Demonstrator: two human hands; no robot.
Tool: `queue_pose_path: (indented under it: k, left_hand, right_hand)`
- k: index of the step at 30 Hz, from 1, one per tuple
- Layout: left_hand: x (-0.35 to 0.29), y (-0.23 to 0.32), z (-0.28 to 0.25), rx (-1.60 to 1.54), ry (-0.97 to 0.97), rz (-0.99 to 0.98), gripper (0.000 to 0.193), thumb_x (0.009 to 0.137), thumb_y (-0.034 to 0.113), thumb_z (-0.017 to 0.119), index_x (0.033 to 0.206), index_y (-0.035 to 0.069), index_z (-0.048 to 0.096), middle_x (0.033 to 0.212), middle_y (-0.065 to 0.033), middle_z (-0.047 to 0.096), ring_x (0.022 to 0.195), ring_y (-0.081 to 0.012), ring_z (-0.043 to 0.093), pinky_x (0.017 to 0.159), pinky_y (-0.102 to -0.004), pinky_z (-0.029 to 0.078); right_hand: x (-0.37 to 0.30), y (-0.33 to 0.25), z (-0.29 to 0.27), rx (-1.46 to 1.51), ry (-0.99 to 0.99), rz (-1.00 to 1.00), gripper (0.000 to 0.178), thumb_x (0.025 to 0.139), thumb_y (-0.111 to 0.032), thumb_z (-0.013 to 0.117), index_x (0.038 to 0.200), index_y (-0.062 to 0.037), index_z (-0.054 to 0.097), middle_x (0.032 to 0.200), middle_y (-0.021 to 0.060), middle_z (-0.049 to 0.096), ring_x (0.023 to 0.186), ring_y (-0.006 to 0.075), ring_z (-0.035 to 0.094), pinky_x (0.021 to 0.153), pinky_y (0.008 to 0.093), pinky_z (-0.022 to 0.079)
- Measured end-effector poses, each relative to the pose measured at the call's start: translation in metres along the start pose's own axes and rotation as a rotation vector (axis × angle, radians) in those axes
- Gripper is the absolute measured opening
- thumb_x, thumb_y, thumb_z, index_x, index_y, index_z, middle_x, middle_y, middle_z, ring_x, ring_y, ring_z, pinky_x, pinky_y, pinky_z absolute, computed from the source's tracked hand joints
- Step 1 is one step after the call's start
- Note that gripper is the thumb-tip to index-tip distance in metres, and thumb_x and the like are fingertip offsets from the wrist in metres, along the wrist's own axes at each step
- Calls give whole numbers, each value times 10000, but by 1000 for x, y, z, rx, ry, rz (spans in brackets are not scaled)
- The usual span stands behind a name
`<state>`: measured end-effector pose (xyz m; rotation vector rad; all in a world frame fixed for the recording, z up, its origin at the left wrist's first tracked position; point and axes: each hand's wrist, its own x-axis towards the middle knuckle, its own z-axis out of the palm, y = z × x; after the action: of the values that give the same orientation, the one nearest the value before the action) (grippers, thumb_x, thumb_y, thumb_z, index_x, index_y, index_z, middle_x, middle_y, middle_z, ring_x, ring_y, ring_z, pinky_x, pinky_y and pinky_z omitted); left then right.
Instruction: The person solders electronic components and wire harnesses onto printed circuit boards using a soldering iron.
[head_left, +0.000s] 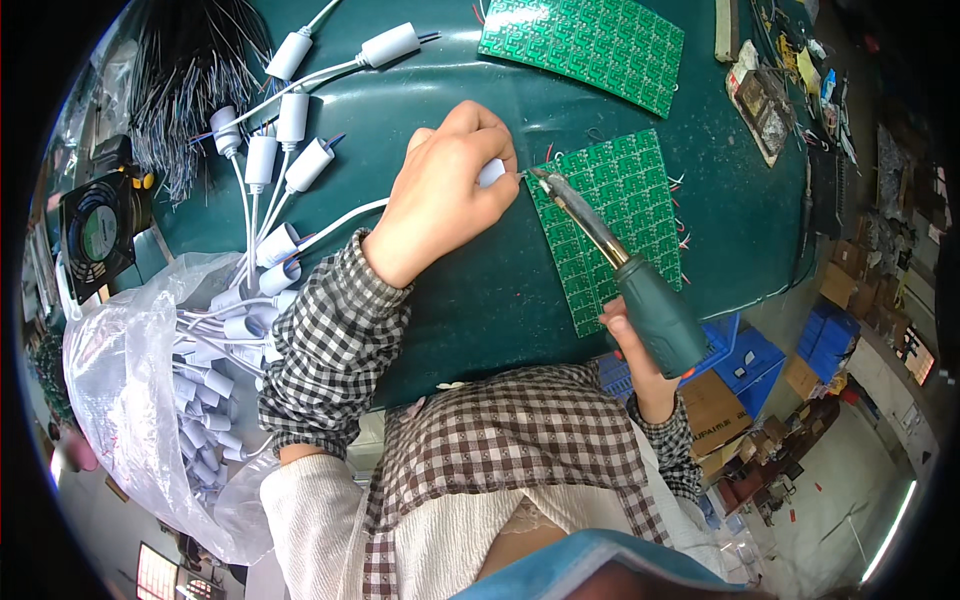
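Note:
My left hand (447,190) is closed around a white cable connector (491,173), whose cord runs back to the left under my wrist. Its front end meets the upper left corner of a green circuit board panel (612,215). In my right hand (640,352) is a soldering iron (650,305) with a dark green handle. The iron's tip points up and left, close to that same corner and the connector's end. Whether the tip touches a wire there is too small to tell. Short red and white wires stick out along the panel's edges.
Another green circuit board panel (590,45) lies at the back. Several loose white connectors (308,165) lie at left, beside a clear plastic bag (120,370) of more. A bundle of dark wires (190,80) and a fan (100,225) stand far left. A soldering block (762,105) sits far right.

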<state>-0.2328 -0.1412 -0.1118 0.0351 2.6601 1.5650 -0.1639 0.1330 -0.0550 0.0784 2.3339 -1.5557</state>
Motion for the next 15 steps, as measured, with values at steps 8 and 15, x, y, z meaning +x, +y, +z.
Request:
queue_pose_path:
  k: [8,15]
  left_hand:
    - [0,1,0,2,10,6,81,777,105,652,820,42,681,998,-86,633,928,-281,612,850,-390,401]
    - [-1,2,1,17,19,12,85,776,105,654,816,36,682,1002,-92,634,924,-284,613,859,-393,403]
  right_hand:
    - [-1,4,0,5,9,-27,482,771,-36,863,1187,44,635,938,104,735,842,160,718,781,294,576]
    - [-1,-1,-1,-125,-23,-27,439,766,-66,869,1138,43,662,908,93,721,793,172,702,738,305,558]
